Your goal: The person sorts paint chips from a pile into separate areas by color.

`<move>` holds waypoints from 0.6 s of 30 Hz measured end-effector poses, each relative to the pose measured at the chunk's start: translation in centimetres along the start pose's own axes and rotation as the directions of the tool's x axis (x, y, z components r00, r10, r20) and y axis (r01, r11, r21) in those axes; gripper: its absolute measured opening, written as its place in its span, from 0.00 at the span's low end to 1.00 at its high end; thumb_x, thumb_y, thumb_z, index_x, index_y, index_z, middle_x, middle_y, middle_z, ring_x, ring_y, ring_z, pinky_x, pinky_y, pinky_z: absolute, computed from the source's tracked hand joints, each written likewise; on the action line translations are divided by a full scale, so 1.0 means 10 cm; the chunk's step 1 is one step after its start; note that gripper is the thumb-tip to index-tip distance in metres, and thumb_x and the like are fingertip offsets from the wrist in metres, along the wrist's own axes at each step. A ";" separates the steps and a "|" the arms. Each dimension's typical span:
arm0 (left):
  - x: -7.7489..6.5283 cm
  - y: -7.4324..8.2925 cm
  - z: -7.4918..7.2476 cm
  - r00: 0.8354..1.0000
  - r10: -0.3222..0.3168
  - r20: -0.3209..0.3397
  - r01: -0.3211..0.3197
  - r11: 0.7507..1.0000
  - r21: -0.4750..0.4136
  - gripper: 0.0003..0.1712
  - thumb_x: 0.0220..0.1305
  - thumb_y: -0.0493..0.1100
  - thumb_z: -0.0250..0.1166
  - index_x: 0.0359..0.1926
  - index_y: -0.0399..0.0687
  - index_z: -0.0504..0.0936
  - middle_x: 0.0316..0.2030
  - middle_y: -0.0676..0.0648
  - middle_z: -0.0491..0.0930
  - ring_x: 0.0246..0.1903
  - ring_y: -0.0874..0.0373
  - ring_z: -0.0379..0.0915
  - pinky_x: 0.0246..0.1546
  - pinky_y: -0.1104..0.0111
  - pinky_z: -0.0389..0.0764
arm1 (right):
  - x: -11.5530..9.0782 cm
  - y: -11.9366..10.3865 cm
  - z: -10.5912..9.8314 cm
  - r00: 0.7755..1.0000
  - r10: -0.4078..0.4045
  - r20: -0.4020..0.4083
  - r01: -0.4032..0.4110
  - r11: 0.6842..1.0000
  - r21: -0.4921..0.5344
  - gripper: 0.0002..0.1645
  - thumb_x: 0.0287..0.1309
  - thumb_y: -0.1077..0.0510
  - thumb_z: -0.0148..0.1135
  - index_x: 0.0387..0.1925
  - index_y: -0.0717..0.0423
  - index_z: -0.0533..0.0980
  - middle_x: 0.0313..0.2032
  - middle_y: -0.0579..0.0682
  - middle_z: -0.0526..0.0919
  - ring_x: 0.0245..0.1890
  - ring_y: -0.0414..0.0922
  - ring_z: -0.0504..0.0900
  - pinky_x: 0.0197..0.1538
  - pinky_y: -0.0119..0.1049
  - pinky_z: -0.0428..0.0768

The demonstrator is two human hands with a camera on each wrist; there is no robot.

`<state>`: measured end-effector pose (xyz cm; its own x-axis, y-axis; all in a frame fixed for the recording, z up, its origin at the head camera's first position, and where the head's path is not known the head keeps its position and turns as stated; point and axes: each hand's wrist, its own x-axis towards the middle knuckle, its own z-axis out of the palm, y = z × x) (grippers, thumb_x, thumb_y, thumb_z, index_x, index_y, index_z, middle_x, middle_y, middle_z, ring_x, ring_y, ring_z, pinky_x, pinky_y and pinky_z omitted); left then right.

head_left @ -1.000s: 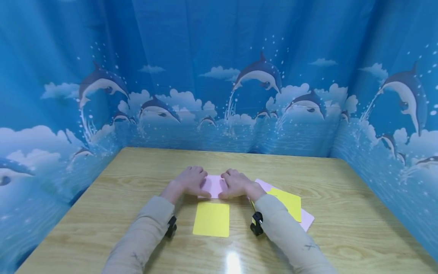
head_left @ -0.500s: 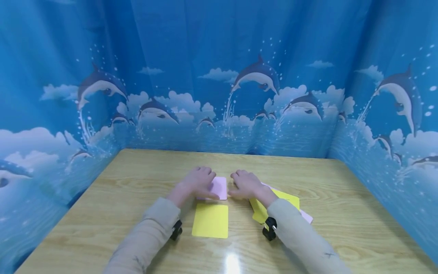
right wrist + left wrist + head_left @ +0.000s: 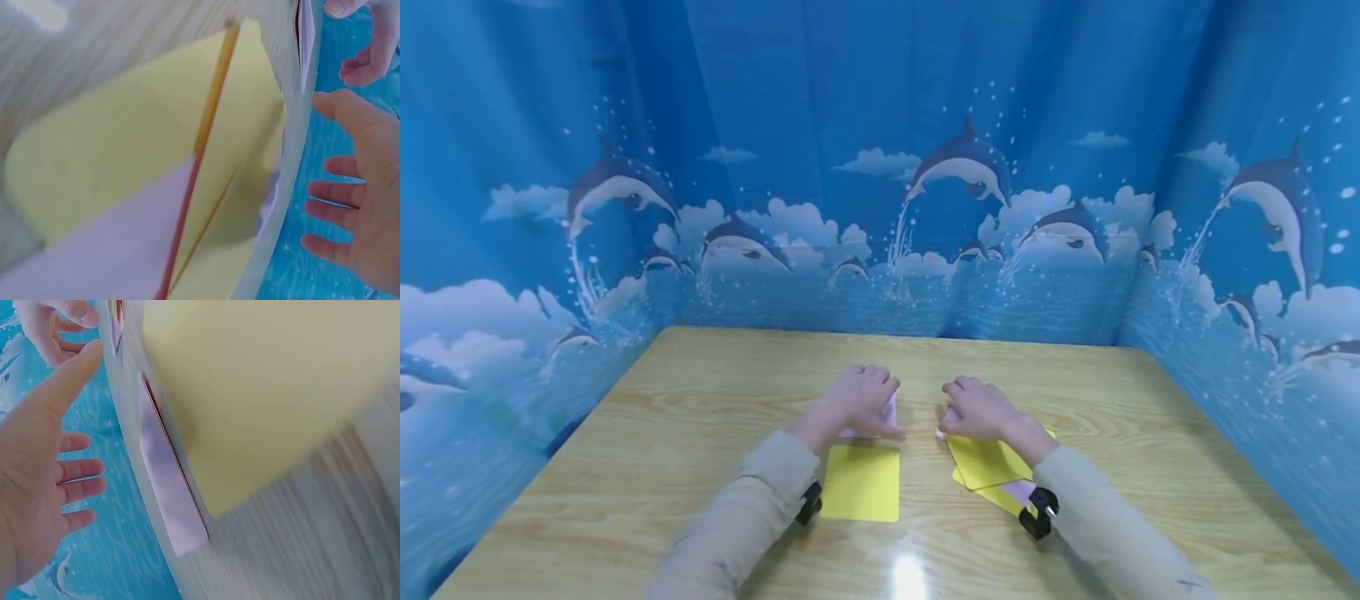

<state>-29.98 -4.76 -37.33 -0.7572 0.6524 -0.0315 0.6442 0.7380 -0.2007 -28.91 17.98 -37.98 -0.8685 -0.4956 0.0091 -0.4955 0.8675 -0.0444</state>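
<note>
My left hand [image 3: 859, 404] is over a pink card [image 3: 890, 414], covering most of it; contact cannot be made out from above. In the left wrist view this hand has its fingers extended and nothing in them, while the pink card [image 3: 172, 481] lies beyond a yellow card [image 3: 269, 387]. My right hand [image 3: 981, 410] hovers at the far side of an untidy pile of yellow cards [image 3: 988, 462] and pink ones [image 3: 1021, 489]. Its fingers [image 3: 334, 214] are spread and hold nothing in the right wrist view.
Nearer the person, a yellow square card [image 3: 861, 483] lies flat just below the pink one. All the cards are on a wooden table [image 3: 700, 400]. A blue dolphin-print curtain [image 3: 820, 167] surrounds the table's back and sides.
Both hands have moved right. The right hand has left the pink card and come over the pile; the left hand has slid across the pink card, hiding more of its right part.
</note>
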 end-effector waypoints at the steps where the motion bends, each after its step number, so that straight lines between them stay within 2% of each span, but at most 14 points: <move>1: 0.02 0.03 -0.01 1.000 0.003 0.004 -0.003 1.000 0.003 0.53 0.49 0.79 0.53 0.63 0.43 0.66 0.56 0.44 0.71 0.57 0.51 0.65 0.60 0.56 0.65 | -0.02 0.03 -0.01 1.000 -0.002 -0.007 0.002 1.000 0.000 0.41 0.51 0.40 0.63 0.58 0.65 0.69 0.53 0.61 0.74 0.52 0.57 0.74 0.51 0.53 0.74; 7: 0.13 0.17 -0.03 1.000 0.020 0.011 -0.020 1.000 0.007 0.53 0.47 0.80 0.53 0.61 0.45 0.69 0.54 0.45 0.72 0.55 0.52 0.67 0.58 0.57 0.66 | -0.15 0.19 -0.04 1.000 -0.002 -0.016 0.002 0.999 -0.035 0.43 0.49 0.40 0.65 0.57 0.67 0.68 0.54 0.63 0.73 0.53 0.59 0.73 0.50 0.54 0.74; 18: 0.27 0.42 -0.09 0.998 0.054 0.030 -0.055 0.998 0.012 0.51 0.47 0.80 0.53 0.60 0.47 0.69 0.53 0.48 0.72 0.54 0.54 0.67 0.58 0.60 0.66 | -0.44 0.38 -0.06 0.998 0.064 0.006 -0.063 0.998 -0.030 0.46 0.44 0.40 0.69 0.57 0.68 0.68 0.53 0.64 0.72 0.53 0.60 0.71 0.51 0.57 0.73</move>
<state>-29.26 0.27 -37.34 -0.7241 0.6860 -0.0715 0.6832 0.6993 -0.2104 -27.02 23.49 -37.55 -0.8981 -0.4397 0.0003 -0.4397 0.8980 -0.0150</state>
